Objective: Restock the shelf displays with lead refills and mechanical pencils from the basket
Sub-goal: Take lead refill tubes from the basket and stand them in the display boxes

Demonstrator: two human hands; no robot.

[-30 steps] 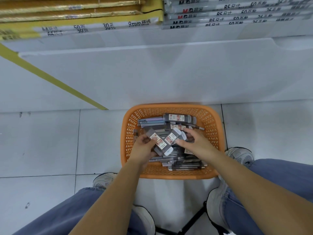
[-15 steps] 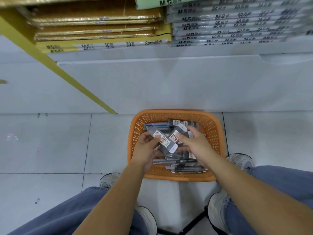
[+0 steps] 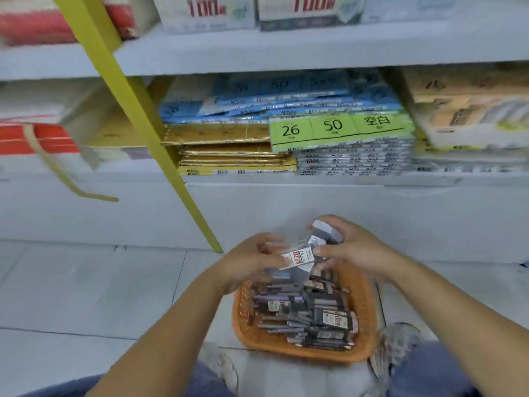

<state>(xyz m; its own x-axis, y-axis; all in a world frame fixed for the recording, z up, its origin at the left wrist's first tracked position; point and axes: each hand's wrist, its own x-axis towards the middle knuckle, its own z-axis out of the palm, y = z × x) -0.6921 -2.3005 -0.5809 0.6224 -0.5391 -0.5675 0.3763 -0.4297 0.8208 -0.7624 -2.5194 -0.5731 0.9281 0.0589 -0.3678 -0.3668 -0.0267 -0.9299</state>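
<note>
Both hands are raised just above the orange basket (image 3: 303, 355), which sits on the tiled floor (image 3: 86, 282) against the base of the shelf unit. Between them they hold a small bunch of lead refill cases (image 3: 297, 257). The left hand (image 3: 249, 263) has its grip curled round the near end of the bunch, at a case with a white label printed in red; the writing on it is too smeared to read. The right hand (image 3: 357, 247) closes its grip on the far end, its fingers wrapped over grey cases with white caps. The basket below is heaped with more grey refill cases and mechanical pencils (image 3: 286, 325); one case there (image 3: 337, 320) bears the same kind of red-and-white label, unreadable. On the lowest shelf a green-labelled pack (image 3: 337, 128) reads "26", "50" and "空白". Beneath it lies a stack of grey packs (image 3: 352, 163) whose edge print is blurred, though "50" repeats along it. To the left are gold packs (image 3: 229, 156), the bottom yellow one also showing "50", and above them blue packs (image 3: 257, 107) with a faint "50". On the shelf above stand white boxes (image 3: 206, 10) with large red lettering cut off by the frame edge. A yellow post (image 3: 137, 110) slants down across the shelves to the floor.
</note>
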